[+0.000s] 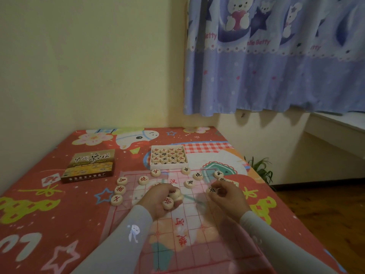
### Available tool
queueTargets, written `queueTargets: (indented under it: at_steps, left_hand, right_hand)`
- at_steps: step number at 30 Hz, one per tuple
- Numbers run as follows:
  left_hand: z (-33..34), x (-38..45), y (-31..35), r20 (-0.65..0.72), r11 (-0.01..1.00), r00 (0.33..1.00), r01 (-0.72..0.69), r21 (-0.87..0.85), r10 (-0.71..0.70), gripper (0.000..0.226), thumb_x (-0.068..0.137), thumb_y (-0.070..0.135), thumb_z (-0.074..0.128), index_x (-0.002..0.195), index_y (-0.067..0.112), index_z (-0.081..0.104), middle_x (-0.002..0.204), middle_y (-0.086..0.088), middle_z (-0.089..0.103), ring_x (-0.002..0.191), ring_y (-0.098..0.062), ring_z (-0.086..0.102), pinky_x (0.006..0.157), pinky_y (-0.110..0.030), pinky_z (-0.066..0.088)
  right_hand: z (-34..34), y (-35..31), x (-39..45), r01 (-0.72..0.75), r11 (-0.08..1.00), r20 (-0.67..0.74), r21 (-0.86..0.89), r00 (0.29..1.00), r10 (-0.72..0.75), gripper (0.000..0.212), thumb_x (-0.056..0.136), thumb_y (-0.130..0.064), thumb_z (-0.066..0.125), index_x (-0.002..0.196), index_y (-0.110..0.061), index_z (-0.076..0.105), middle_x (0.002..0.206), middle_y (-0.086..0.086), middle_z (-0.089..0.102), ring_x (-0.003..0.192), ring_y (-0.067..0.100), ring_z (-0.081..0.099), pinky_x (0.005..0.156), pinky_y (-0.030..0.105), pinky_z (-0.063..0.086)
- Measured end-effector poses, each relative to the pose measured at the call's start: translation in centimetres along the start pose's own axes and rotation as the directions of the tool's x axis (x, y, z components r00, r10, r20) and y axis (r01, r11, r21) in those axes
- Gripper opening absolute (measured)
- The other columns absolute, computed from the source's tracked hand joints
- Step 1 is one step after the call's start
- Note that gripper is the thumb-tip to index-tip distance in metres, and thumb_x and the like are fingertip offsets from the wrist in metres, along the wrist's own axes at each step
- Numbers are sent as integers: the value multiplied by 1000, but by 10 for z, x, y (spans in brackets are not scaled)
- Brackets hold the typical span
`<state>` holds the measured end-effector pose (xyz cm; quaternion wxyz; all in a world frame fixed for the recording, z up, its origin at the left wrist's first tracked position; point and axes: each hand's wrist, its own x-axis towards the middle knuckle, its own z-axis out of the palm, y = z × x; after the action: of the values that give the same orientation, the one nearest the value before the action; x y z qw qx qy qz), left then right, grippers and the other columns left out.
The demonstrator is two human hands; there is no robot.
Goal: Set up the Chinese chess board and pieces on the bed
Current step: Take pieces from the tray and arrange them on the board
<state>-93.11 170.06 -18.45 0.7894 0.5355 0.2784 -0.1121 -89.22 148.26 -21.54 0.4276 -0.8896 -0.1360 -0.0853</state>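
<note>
A thin see-through chess board [189, 220] with red grid lines lies on the red patterned bed sheet [39, 194]. Several round wooden pieces [120, 189] with red characters stand along its far edges. My left hand [160, 200] hovers over the board's middle, shut on a small stack of red pieces [168, 202]. Over the board's right side, my right hand [227, 196] pinches a single piece [211, 190] between its fingertips. A white tray [167, 166] beyond the board holds several more pieces in rows.
The dark box lid [88, 167] lies at the left of the board. The bed meets a yellow wall at the back and left. A blue curtain [276, 56] hangs at the right, above a white ledge [335, 127]; a green plant [258, 169] stands beside the bed.
</note>
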Motion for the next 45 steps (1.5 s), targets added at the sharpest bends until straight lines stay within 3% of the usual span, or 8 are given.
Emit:
queueTargets:
  at_steps: [7, 12, 19, 24, 31, 34, 38, 45]
  left_hand:
    - [-3, 1, -1, 20, 1000, 1000, 9, -27, -8, 9, 91, -1, 49, 95, -3, 56, 88, -21, 57, 68, -29, 61, 36, -22, 46]
    - [-3, 1, -4, 3, 1000, 1000, 25, -6, -25, 9, 91, 2, 50, 98, -1, 56, 89, -21, 59, 66, -28, 62, 36, -22, 46]
    - [-10, 0, -3, -13, 1000, 1000, 24, 3, -24, 13, 92, 4, 51, 102, -2, 58, 98, -24, 59, 66, -29, 63, 36, -22, 46]
    - [-7, 3, -7, -20, 999, 999, 30, 26, -29, 16, 90, 6, 56, 105, 1, 58, 106, -24, 62, 73, -32, 65, 40, -25, 49]
    - [6, -8, -14, 142, 994, 989, 25, 103, -40, 7, 86, 3, 62, 93, 2, 61, 69, -11, 63, 52, -16, 58, 50, -25, 48]
    - [9, -7, -14, 111, 995, 993, 16, 99, -27, 12, 90, 9, 59, 99, 2, 62, 79, -13, 65, 58, -19, 59, 51, -26, 48]
    - [1, -4, -10, 89, 997, 993, 75, -6, -74, 21, 88, 6, 57, 107, -2, 55, 90, -20, 66, 55, -22, 59, 44, -22, 47]
    - [-1, -2, -10, 48, 998, 997, 59, 28, -60, 31, 83, 4, 61, 113, -2, 56, 96, -21, 69, 59, -25, 60, 45, -25, 51]
  right_hand:
    - [18, -2, -2, 26, 993, 121, -119, 993, -11, 13, 83, -34, 68, 93, -26, 68, 92, -12, 65, 83, 2, 59, 74, 17, 50]
    - [33, -8, -5, 72, 985, 197, -160, 980, -40, 12, 87, -32, 64, 99, -30, 65, 98, -13, 62, 89, 4, 56, 70, 8, 41]
    - [41, -10, -5, 96, 969, 236, -228, 971, -41, 21, 89, -42, 60, 102, -27, 67, 95, -11, 64, 85, 4, 56, 75, 17, 48]
    - [35, -17, -5, 118, 986, 177, -120, 980, -95, 19, 88, -35, 63, 102, -24, 66, 103, -10, 62, 93, 7, 56, 83, 24, 49]
    - [31, -43, -10, 151, 977, 251, 150, 950, -185, 30, 78, -34, 75, 105, -32, 62, 105, -14, 63, 96, 0, 60, 85, 19, 52]
    - [29, -47, -12, 162, 972, 263, 172, 943, -204, 28, 78, -29, 76, 97, -40, 60, 96, -16, 67, 91, -3, 62, 83, 16, 51]
    - [27, -41, -13, 145, 970, 213, 194, 959, -186, 34, 79, -24, 77, 110, -26, 64, 102, -10, 68, 95, 3, 64, 83, 16, 52]
    - [24, -39, -14, 138, 977, 199, 165, 965, -170, 30, 79, -28, 76, 107, -30, 63, 99, -12, 68, 92, 0, 63, 83, 19, 53]
